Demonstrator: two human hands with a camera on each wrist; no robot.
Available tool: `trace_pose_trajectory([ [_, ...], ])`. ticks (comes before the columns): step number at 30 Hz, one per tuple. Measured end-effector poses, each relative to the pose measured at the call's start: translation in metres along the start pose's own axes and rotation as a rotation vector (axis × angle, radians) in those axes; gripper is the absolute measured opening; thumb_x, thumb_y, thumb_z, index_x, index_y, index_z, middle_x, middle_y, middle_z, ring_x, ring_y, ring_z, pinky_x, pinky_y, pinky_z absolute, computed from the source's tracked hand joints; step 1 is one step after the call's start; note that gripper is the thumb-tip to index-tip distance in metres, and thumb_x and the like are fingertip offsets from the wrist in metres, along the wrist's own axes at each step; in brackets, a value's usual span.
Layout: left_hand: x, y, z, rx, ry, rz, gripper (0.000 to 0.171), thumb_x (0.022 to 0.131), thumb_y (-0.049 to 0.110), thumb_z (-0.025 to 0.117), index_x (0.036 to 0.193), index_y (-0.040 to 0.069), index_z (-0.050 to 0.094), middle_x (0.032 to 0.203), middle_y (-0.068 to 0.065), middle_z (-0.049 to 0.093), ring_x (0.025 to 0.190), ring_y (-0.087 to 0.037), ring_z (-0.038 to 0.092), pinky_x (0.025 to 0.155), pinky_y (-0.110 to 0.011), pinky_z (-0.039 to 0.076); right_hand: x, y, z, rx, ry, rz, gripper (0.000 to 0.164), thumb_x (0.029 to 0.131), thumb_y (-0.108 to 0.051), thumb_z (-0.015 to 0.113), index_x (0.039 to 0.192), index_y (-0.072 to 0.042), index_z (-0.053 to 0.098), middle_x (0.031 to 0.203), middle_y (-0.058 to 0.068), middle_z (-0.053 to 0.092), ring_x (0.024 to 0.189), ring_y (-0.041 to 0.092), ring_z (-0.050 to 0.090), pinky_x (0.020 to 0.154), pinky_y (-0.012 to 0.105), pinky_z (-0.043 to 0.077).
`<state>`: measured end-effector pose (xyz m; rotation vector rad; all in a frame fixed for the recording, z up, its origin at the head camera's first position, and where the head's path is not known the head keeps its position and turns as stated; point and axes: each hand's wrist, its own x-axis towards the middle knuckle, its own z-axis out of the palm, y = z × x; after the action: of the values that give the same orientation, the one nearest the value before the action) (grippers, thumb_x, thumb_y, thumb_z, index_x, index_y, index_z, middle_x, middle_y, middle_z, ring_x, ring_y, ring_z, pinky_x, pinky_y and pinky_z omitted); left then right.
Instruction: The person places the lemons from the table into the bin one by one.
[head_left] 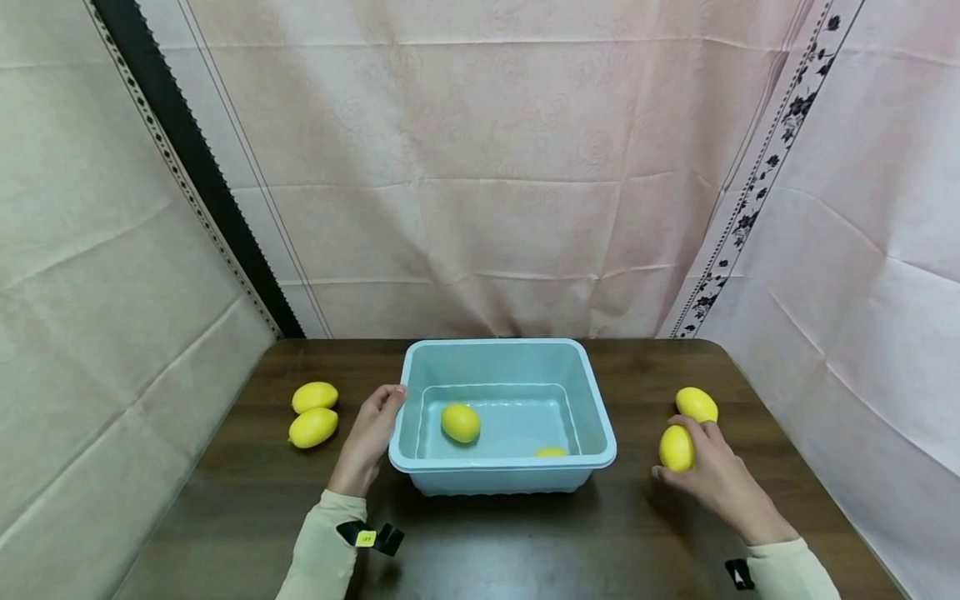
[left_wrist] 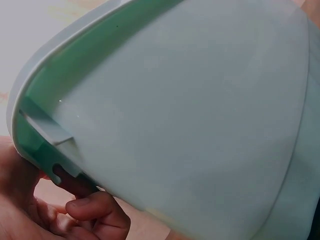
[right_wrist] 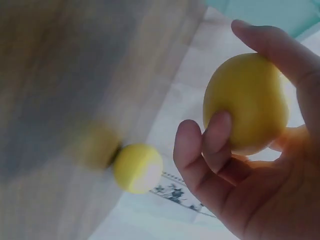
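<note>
In the head view a light blue plastic basin [head_left: 498, 477] stands mid-table, with one lemon [head_left: 461, 423] on its floor and another lemon [head_left: 551, 452] partly hidden behind the front rim. My left hand [head_left: 372, 435] grips the basin's left rim; the left wrist view shows its fingers [left_wrist: 97, 212] curled at the basin's [left_wrist: 190, 100] edge. Off to the right, my right hand [head_left: 716, 475] holds a lemon [head_left: 677, 448] between thumb and fingers. The right wrist view shows this lemon [right_wrist: 245, 102] up close. Just beyond it lies another lemon [head_left: 696, 404] on the table.
Two lemons, a farther one [head_left: 315, 397] and a nearer one [head_left: 313, 427], lie side by side left of the basin. Beneath everything is a dark wooden table [head_left: 480, 550]. Pale cloth [head_left: 480, 167] hangs behind the table and along both sides.
</note>
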<state>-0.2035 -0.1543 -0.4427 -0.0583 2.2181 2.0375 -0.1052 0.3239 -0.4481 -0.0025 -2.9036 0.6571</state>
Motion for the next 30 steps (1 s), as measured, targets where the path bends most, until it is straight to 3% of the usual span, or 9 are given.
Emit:
trace_pose_trajectory([
  [9, 0.002, 0.002, 0.002, -0.010, 0.010, -0.005, 0.044, 0.114, 0.038, 0.045, 0.134, 0.000, 0.055, 0.120, -0.017, 0.056, 0.107, -0.029, 0.057, 0.085, -0.034, 0.050, 0.004, -0.029, -0.020, 0.027, 0.060, -0.088, 0.077, 0.084, -0.027, 0.090, 0.143, -0.002, 0.048, 0.127, 0.028, 0.053, 0.093, 0.037, 0.061, 0.071, 0.050, 0.055],
  [20, 0.005, 0.003, 0.001, -0.002, -0.009, 0.014, 0.044, 0.114, 0.039, 0.045, 0.132, 0.000, 0.055, 0.121, -0.017, 0.056, 0.107, -0.028, 0.056, 0.085, -0.034, 0.051, 0.011, -0.061, -0.031, 0.062, 0.212, -0.257, 0.073, 0.082, -0.015, 0.088, 0.142, 0.002, 0.050, 0.124, 0.021, 0.059, 0.108, 0.034, 0.055, 0.082, 0.054, 0.052],
  [25, 0.005, 0.000, 0.002, 0.019, -0.021, 0.009, 0.045, 0.114, 0.040, 0.044, 0.132, 0.000, 0.056, 0.120, -0.017, 0.057, 0.106, -0.028, 0.056, 0.085, -0.034, 0.050, 0.011, -0.071, -0.032, 0.098, 0.188, -0.254, 0.074, 0.084, -0.017, 0.088, 0.145, -0.002, 0.050, 0.124, 0.019, 0.058, 0.102, 0.031, 0.056, 0.079, 0.049, 0.051],
  [30, 0.000, -0.002, 0.000, 0.014, 0.010, -0.013, 0.043, 0.114, 0.037, 0.044, 0.133, 0.000, 0.056, 0.122, -0.018, 0.056, 0.109, -0.030, 0.056, 0.088, -0.037, 0.050, 0.015, -0.087, -0.029, 0.133, 0.177, -0.290, 0.074, 0.085, -0.013, 0.087, 0.148, -0.005, 0.050, 0.127, 0.020, 0.057, 0.101, 0.030, 0.059, 0.078, 0.043, 0.053],
])
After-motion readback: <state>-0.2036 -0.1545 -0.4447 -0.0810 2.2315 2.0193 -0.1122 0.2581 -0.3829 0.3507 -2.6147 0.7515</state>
